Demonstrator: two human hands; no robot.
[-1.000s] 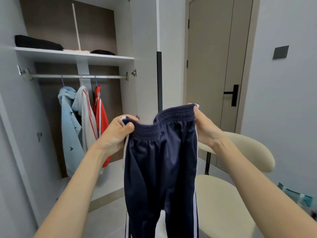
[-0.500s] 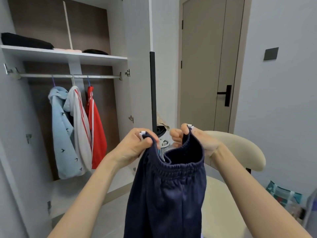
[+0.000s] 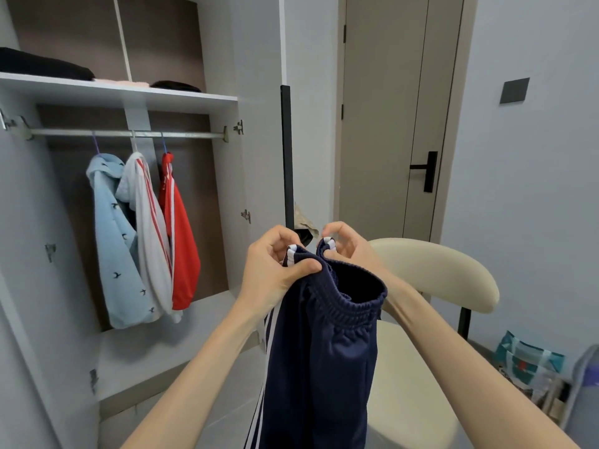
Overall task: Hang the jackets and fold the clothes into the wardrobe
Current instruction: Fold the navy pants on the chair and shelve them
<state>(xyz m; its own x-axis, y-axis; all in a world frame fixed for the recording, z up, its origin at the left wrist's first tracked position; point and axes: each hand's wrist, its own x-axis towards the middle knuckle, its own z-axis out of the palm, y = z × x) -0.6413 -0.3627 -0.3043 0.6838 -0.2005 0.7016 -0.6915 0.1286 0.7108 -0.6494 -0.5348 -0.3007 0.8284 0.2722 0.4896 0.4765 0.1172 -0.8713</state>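
Navy track pants [image 3: 324, 358] with white side stripes hang in front of me, folded lengthwise at the waistband. My left hand [image 3: 275, 270] pinches one end of the elastic waistband. My right hand [image 3: 348, 246] pinches the other end, close beside the left. In the open wardrobe [image 3: 181, 98] on the left, a light blue hooded jacket [image 3: 113, 241], a white jacket with red stripes [image 3: 147, 228] and a red jacket [image 3: 180, 234] hang from the rail [image 3: 126, 133]. Folded dark clothes [image 3: 42, 64] lie on the shelf above.
A cream chair [image 3: 431, 273] stands right under and behind the pants. The wardrobe door edge [image 3: 287, 150] stands open in the middle. A closed door [image 3: 395, 118] is behind it. Bags [image 3: 528, 361] sit on the floor at the right.
My two hands have come together, bringing the two ends of the waistband side by side and folding the pants in half lengthwise. They also sit lower in view than before.
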